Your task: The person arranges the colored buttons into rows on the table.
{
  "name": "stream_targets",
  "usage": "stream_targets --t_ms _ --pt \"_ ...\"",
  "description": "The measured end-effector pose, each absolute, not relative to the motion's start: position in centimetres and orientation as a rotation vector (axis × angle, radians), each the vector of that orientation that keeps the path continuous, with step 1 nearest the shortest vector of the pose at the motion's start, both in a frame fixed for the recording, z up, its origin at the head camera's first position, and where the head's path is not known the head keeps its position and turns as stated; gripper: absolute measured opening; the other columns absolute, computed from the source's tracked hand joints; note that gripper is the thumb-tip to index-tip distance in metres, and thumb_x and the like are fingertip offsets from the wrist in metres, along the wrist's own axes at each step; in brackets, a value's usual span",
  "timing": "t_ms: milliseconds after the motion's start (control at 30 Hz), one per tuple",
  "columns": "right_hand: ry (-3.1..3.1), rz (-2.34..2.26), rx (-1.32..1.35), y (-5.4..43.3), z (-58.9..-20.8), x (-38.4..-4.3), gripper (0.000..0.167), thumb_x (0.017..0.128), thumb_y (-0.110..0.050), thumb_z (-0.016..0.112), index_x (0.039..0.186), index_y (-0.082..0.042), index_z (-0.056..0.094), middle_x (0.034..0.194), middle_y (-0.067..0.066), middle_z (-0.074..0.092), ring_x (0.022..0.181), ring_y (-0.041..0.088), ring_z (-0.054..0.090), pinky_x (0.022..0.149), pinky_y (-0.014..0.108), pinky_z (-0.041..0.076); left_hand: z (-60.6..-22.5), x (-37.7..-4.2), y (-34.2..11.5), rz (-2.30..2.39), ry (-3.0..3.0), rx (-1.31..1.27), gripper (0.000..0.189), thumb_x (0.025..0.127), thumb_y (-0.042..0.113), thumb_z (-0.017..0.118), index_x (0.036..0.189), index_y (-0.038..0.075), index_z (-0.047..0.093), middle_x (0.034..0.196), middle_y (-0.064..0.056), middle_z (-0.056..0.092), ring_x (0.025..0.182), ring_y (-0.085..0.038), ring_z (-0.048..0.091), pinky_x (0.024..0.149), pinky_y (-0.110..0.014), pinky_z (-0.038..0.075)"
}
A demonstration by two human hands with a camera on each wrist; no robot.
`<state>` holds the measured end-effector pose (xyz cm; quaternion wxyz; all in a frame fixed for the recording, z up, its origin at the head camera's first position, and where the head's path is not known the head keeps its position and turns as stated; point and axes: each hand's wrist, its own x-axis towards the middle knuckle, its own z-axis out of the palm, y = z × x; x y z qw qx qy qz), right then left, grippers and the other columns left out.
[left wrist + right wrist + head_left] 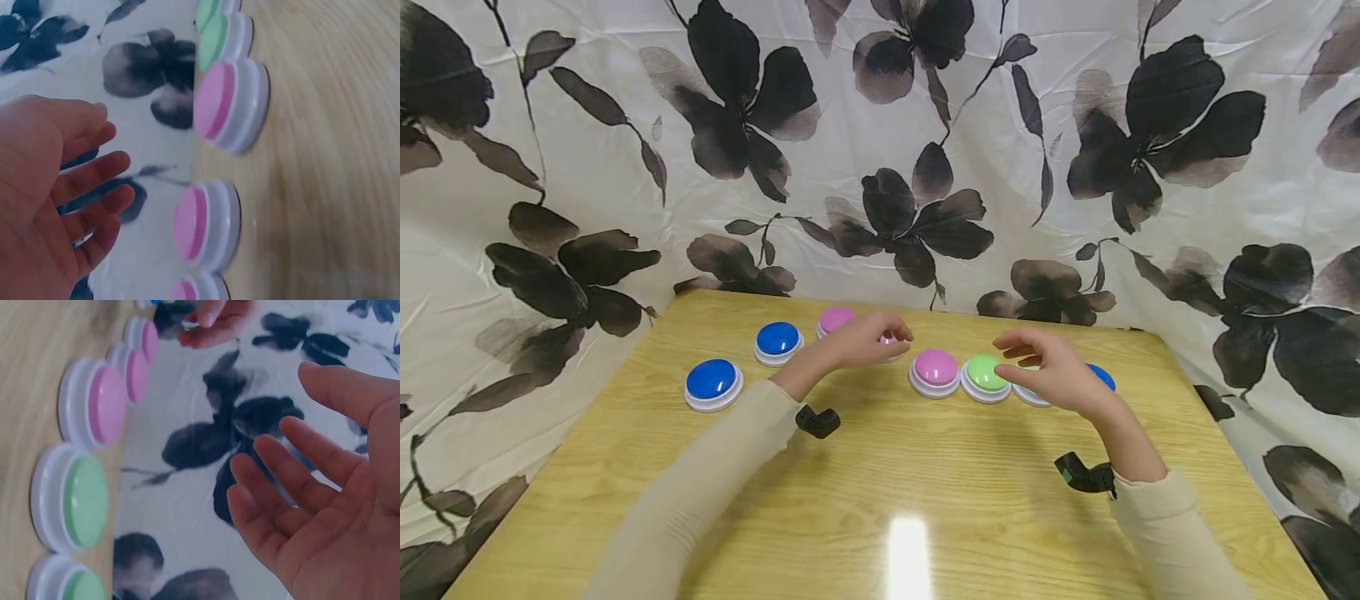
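Note:
Round push buttons with coloured domes and white bases stand in a curved row on the table. My left hand hovers over the pink buttons on the left, its fingers loosely bent and holding nothing. It partly covers one pink button, while another pink button shows behind the wrist. Above the green buttons, my right hand hangs with fingers spread and nothing in them. Left of its fingertips are a green button and a pink button. A second green button is partly hidden by that hand in the head view.
Two blue buttons stand at the left end of the row. One more blue button peeks out behind the right hand. A flower-patterned cloth hangs behind the wooden table. Each wrist wears a small black camera.

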<state>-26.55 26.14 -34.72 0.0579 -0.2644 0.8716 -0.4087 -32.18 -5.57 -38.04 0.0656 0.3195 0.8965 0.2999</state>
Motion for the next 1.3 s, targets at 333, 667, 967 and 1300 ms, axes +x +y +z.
stream_targets --t_ms 333,667,967,1300 --pt "2.547 -1.261 -0.824 24.7 -36.6 -25.3 0.033 0.091 -0.018 0.07 0.119 -0.004 0.063 0.116 0.012 0.063 0.104 0.028 0.062 0.09 0.043 0.05 -39.1 -27.9 -10.3 0.841 2.792 0.802 0.027 0.096 0.023 0.063 0.118 0.007 0.068 0.11 0.0 0.066 0.106 -0.02 0.058 0.095 -0.038 0.047" --pt "2.473 -1.224 -0.788 24.0 -39.9 -24.2 0.033 0.092 -0.02 0.068 0.12 -0.002 0.062 0.119 0.015 0.062 0.111 0.037 0.057 0.091 0.048 0.049 -40.3 -22.1 -14.8 0.885 2.804 0.762 0.028 0.098 0.027 0.061 0.12 0.012 0.067 0.114 0.003 0.063 0.109 -0.021 0.057 0.093 -0.041 0.048" --pt "2.432 -1.227 -0.746 24.1 -42.1 -23.2 0.038 0.093 -0.022 0.068 0.121 0.003 0.06 0.12 0.019 0.061 0.111 0.037 0.057 0.091 0.046 0.049 -41.6 -16.8 -18.8 1.052 2.782 0.68 0.026 0.098 0.026 0.061 0.12 0.014 0.066 0.116 0.011 0.061 0.112 -0.015 0.055 0.093 -0.044 0.048" --pt "2.447 -1.255 -0.734 23.8 -42.9 -22.6 0.034 0.093 -0.017 0.068 0.119 0.003 0.061 0.117 0.018 0.062 0.109 0.034 0.059 0.087 0.043 0.052 -43.4 -14.6 -24.8 1.237 3.126 0.525 0.021 0.089 0.006 0.07 0.11 0.011 0.07 0.107 -0.001 0.067 0.099 -0.018 0.061 0.079 -0.028 0.05"
